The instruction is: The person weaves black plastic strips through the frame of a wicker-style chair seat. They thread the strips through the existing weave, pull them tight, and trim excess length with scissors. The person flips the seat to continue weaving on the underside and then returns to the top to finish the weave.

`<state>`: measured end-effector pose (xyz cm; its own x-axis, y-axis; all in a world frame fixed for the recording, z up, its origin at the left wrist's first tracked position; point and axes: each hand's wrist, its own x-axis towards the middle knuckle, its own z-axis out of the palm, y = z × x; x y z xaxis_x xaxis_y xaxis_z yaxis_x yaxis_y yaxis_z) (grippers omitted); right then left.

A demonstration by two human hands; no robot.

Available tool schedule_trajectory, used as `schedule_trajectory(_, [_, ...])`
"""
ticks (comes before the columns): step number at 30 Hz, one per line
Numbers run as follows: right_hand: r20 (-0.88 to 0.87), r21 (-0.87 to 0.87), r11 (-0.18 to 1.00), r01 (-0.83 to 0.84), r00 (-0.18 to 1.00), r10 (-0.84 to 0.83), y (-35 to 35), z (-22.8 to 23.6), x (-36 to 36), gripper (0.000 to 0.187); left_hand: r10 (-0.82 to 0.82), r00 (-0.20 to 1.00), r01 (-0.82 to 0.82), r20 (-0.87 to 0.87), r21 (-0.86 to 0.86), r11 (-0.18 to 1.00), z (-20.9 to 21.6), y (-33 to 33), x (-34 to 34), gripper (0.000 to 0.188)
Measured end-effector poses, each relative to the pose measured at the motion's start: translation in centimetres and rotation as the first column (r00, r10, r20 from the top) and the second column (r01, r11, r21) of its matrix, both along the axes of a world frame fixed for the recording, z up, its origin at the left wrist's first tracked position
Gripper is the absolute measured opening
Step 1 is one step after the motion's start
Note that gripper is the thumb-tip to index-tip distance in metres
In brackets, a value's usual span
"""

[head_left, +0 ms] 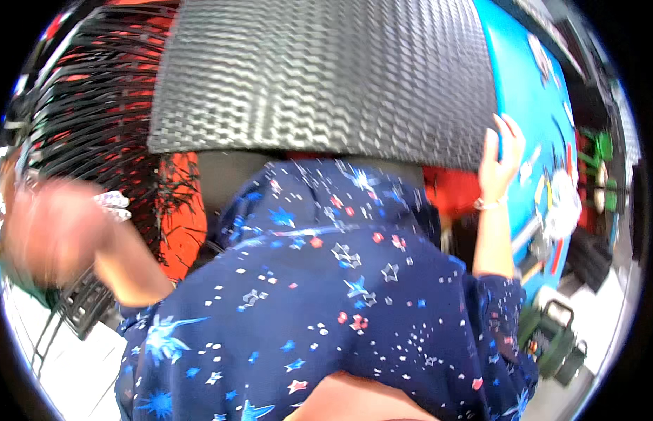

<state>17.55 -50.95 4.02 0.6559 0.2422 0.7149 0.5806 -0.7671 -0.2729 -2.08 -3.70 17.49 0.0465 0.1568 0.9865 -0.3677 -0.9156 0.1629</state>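
Note:
My left hand (56, 228) is smeared by motion at the far left. Its fingers cannot be made out, nor whether it holds anything. It is nearest to a mass of long thin black strips (105, 91) spread over a red surface (182, 210). A small white patterned thing (114, 203) shows beside that wrist. At the right, my right hand (502, 158) has its fingers stretched out and holds nothing. It lies at the right edge of a black mat with a wavy raised texture (326, 84), where the blue tabletop (512, 63) begins.
Small tools and loose items, with a crumpled whitish clear bag (561, 207), lie along the blue tabletop's right side. A dark green machine with a handle (554, 344) stands at the lower right. A black slotted object (84, 302) is at the lower left, above a white tiled floor (81, 372).

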Motion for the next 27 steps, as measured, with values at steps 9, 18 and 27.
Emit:
schedule_trajectory(9, [-0.873,0.071,0.870,0.487,0.452,-0.181,-10.9,-4.5,23.8,0.071,-0.401,0.262,-0.584,-0.878,-0.475,0.659,-16.1,17.3,12.9,0.068])
schedule_trajectory(18, [-0.979,0.154,0.756,0.636,0.204,0.027,-3.4,-0.7,22.9,0.096,-0.924,0.267,-0.627,-0.273,-0.777,0.048,-13.9,14.9,17.2,0.065])
schedule_trajectory(27, [-0.968,0.243,0.834,0.496,0.183,0.173,-6.6,-1.8,29.8,0.098,-0.961,0.233,-0.471,-0.148,-0.882,0.022,-12.8,15.1,20.4,0.061])
